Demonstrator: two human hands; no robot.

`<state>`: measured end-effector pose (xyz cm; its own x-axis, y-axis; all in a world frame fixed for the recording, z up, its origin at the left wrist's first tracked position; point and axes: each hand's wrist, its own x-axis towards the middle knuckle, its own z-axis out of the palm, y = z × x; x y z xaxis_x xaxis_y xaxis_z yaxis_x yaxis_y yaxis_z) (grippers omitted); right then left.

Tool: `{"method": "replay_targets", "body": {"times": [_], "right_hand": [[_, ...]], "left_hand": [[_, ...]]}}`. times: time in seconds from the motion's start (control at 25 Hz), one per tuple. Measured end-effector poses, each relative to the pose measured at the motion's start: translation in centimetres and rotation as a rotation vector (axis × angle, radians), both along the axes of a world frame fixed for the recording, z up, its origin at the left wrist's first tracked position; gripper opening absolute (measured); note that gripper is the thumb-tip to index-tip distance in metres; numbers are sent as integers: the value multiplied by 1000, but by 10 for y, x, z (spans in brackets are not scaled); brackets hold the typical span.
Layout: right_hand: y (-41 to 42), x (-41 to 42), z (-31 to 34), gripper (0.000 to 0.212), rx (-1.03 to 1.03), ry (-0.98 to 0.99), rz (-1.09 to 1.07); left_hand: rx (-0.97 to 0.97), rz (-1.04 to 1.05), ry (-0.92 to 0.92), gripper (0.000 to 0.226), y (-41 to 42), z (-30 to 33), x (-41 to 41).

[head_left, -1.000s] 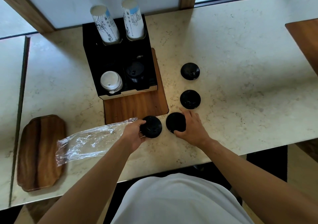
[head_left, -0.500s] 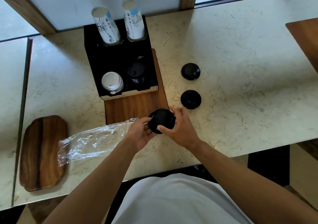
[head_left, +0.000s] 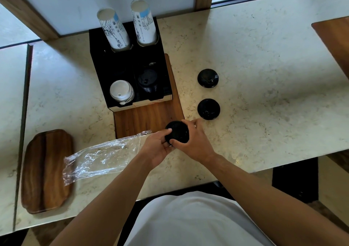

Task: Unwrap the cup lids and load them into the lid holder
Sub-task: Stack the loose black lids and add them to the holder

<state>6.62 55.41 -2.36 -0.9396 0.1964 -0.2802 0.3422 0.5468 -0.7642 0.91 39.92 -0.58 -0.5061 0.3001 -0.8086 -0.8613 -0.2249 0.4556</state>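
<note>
Item: stack of black lids (head_left: 177, 132), held between your left hand (head_left: 158, 147) and right hand (head_left: 192, 143), both curled round its rim, just above the worktop (head_left: 264, 94) at the wooden board's (head_left: 147, 117) near corner.

Destination: lid holder (head_left: 130, 71), ahead and left of the hands; its black-lid compartment (head_left: 148, 82) sits on the right, nearer your right hand.

Outstanding: two loose lids (head_left: 208, 109) right of the hands. Empty wrapper (head_left: 102, 157) lies left.
</note>
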Motion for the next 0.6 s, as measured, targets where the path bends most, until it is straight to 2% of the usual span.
{"method": "replay_targets", "body": {"times": [0.12, 0.2, 0.28, 0.36, 0.44, 0.6], "right_hand": [[7, -2, 0, 88, -128, -76, 24], [18, -7, -1, 75, -154, -76, -37], [36, -17, -4, 53, -22, -35, -178], [59, -31, -8, 43, 258, 3, -279], [82, -45, -11, 50, 412, -39, -254], [106, -64, -19, 66, 413, -165, -87]], "left_hand": [[-56, 2, 16, 23, 0, -4, -3], [-75, 7, 17, 25, -1, -5, -7], [-107, 5, 14, 26, -2, -7, -10], [-116, 18, -3, 25, -3, -7, -12], [-108, 33, -19, 26, -4, -7, -14], [-86, 47, -58, 20, -4, -6, -19]]}}
